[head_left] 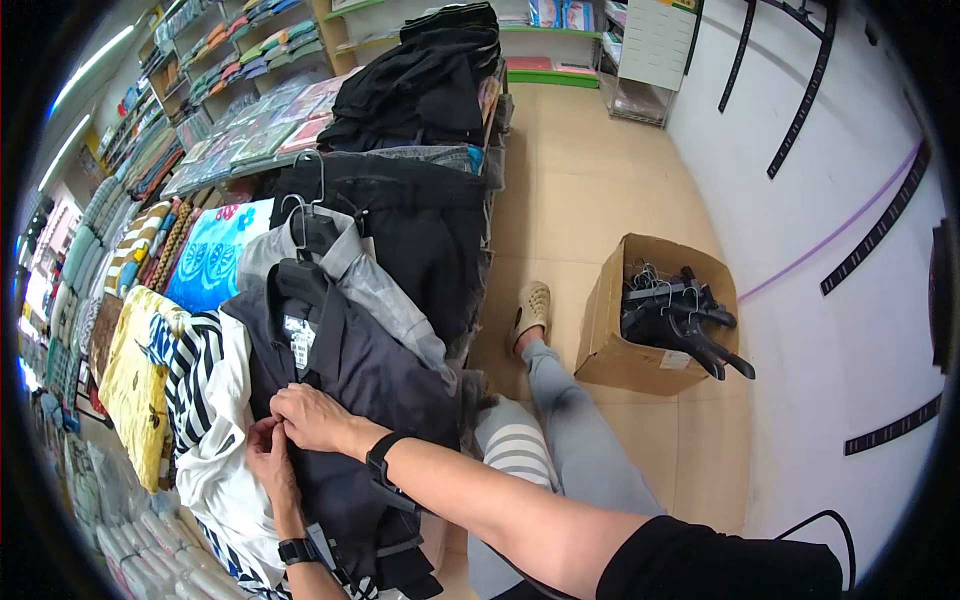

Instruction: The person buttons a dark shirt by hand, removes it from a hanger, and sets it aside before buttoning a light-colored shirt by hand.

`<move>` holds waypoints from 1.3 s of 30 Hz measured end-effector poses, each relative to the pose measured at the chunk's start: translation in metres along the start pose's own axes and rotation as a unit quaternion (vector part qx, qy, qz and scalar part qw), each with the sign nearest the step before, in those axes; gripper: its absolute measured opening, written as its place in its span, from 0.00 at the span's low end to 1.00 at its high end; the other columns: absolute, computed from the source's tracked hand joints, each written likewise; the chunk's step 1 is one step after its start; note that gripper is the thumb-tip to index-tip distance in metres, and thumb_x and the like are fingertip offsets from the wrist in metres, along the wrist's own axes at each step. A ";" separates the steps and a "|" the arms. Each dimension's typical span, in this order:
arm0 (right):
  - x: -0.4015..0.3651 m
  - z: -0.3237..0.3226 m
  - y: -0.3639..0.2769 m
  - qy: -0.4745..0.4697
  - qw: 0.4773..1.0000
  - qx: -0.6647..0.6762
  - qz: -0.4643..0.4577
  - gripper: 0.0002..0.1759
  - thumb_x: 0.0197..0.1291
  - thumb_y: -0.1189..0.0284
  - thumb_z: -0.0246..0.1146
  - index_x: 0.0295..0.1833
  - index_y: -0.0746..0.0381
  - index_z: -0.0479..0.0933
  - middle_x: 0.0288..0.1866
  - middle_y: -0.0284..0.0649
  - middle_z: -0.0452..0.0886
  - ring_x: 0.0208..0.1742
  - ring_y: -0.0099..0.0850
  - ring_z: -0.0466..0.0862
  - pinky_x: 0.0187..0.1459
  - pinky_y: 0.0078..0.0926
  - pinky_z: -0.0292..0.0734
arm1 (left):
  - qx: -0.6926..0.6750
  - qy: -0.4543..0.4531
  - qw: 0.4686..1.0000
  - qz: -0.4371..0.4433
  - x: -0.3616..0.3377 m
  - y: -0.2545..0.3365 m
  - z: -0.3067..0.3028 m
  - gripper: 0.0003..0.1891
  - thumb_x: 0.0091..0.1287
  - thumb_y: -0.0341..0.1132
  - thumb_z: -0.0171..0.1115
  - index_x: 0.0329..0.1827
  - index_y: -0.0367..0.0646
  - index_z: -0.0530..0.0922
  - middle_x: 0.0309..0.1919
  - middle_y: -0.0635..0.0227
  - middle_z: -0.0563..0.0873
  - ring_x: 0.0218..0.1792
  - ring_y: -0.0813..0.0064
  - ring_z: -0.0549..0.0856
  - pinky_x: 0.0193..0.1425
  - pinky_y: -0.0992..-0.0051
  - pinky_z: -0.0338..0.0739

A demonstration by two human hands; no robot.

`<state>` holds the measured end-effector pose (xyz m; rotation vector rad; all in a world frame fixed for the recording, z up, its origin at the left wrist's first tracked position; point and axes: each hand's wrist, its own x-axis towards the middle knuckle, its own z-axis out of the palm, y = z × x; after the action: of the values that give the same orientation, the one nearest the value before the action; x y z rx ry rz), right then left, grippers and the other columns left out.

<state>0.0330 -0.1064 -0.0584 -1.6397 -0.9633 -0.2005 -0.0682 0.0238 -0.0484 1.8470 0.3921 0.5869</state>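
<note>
A dark grey collared shirt (375,365) lies on the stack of clothes, with a black hanger (303,280) in its collar and a white label inside the neck. My right hand (315,418) is closed on the front edge of this shirt, below the collar. Just beside and below it, my left hand (270,455) pinches the same edge, the fingertips of both hands nearly touching. What lies between the fingertips is too small to make out. A light grey shirt (385,290) on a hanger lies behind the dark one. White cloth (225,440) lies left of my hands.
Black trousers (420,225) and a dark clothes pile (415,90) lie further back. A cardboard box (600,335) of black hangers stands on the floor at right. Folded fabrics (135,375) line the left. My leg and shoe (533,305) are beside the table.
</note>
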 end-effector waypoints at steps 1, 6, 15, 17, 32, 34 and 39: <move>0.000 0.001 -0.001 0.007 1.000 0.001 0.009 0.03 0.60 0.81 0.64 0.38 0.65 0.82 0.44 0.48 0.85 0.52 0.49 0.84 0.60 0.44 0.78 | 0.007 0.006 1.000 0.002 0.000 0.000 0.000 0.11 0.77 0.33 0.72 0.53 0.35 0.85 0.46 0.69 0.89 0.46 0.79 0.85 0.58 0.76 0.79; -0.003 0.006 0.004 0.009 0.999 -0.037 -0.024 0.03 0.62 0.81 0.64 0.40 0.67 0.83 0.47 0.50 0.83 0.54 0.51 0.84 0.61 0.46 0.78 | -0.002 0.005 1.000 -0.016 0.000 -0.004 -0.001 0.12 0.76 0.33 0.72 0.54 0.34 0.85 0.47 0.68 0.89 0.46 0.79 0.85 0.58 0.77 0.79; -0.003 0.000 0.009 -0.014 0.999 -0.007 -0.033 0.04 0.61 0.81 0.66 0.42 0.66 0.81 0.46 0.49 0.82 0.53 0.51 0.84 0.60 0.46 0.79 | -0.028 -0.014 0.999 -0.017 -0.001 -0.001 -0.002 0.09 0.78 0.30 0.70 0.55 0.35 0.85 0.46 0.71 0.88 0.44 0.82 0.84 0.55 0.80 0.78; -0.003 -0.001 0.007 -0.014 0.999 -0.014 -0.041 0.05 0.61 0.81 0.66 0.42 0.66 0.80 0.46 0.49 0.82 0.52 0.51 0.84 0.60 0.46 0.79 | -0.012 -0.012 1.000 -0.005 -0.003 0.001 0.000 0.09 0.78 0.32 0.70 0.54 0.36 0.85 0.47 0.70 0.89 0.46 0.81 0.84 0.56 0.78 0.79; -0.002 -0.005 0.002 -0.016 0.998 -0.035 -0.058 0.03 0.65 0.82 0.64 0.42 0.64 0.80 0.44 0.46 0.83 0.50 0.49 0.83 0.57 0.44 0.79 | -0.014 -0.005 1.000 -0.002 0.000 -0.001 -0.003 0.09 0.77 0.30 0.70 0.53 0.34 0.85 0.46 0.68 0.89 0.46 0.81 0.85 0.57 0.77 0.79; -0.002 -0.006 0.002 -0.024 0.997 -0.039 -0.055 0.03 0.65 0.82 0.63 0.41 0.64 0.80 0.44 0.46 0.83 0.50 0.48 0.83 0.57 0.43 0.78 | -0.007 -0.013 1.000 -0.015 0.001 0.004 -0.004 0.09 0.77 0.30 0.70 0.53 0.34 0.85 0.46 0.69 0.89 0.46 0.81 0.85 0.57 0.77 0.79; -0.004 -0.002 0.005 -0.017 0.999 -0.020 -0.041 0.02 0.66 0.81 0.63 0.42 0.65 0.80 0.43 0.47 0.83 0.51 0.49 0.83 0.58 0.44 0.78 | 0.008 -0.020 0.999 -0.027 -0.003 0.015 -0.001 0.08 0.78 0.29 0.69 0.54 0.34 0.85 0.47 0.69 0.89 0.46 0.81 0.85 0.57 0.78 0.79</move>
<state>0.0347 -0.1099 -0.0636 -1.6462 -1.0598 -0.2484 -0.0718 0.0179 -0.0349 1.8550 0.4191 0.5096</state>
